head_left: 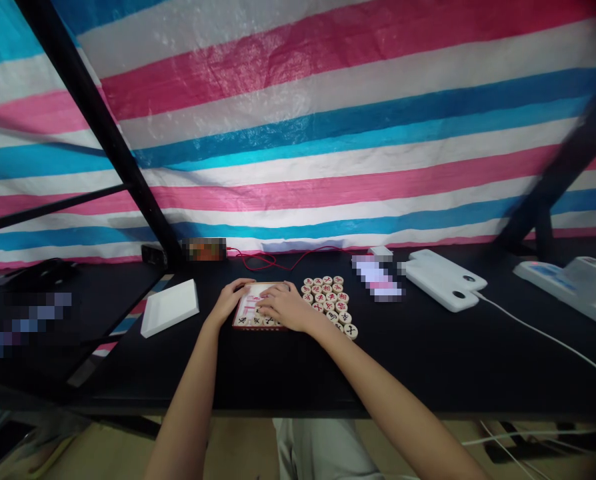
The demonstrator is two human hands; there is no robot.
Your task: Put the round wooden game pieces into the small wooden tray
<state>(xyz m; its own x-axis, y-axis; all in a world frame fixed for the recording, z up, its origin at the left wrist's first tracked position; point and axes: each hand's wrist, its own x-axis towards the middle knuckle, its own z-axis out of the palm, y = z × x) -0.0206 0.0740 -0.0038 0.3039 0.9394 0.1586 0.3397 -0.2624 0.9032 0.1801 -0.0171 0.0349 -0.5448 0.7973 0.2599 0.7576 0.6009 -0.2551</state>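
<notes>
In the head view, a shallow box with a reddish rim lies in front of me, with a row of round xiangqi pieces along its near side. My left hand is closed on the box's left edge, its fingers curling over the far left corner. My right hand reaches over the box from the right, fingers bent down near the pieces inside; what they pinch, if anything, is hidden. Just right of the box, several loose xiangqi pieces with red and black characters lie in rows on the black table.
A white box lid lies to the left. Behind the pieces are a red cable and a blurred-out phone-like object. Farther right are a white device with a cord and a power strip. A striped sheet hangs behind.
</notes>
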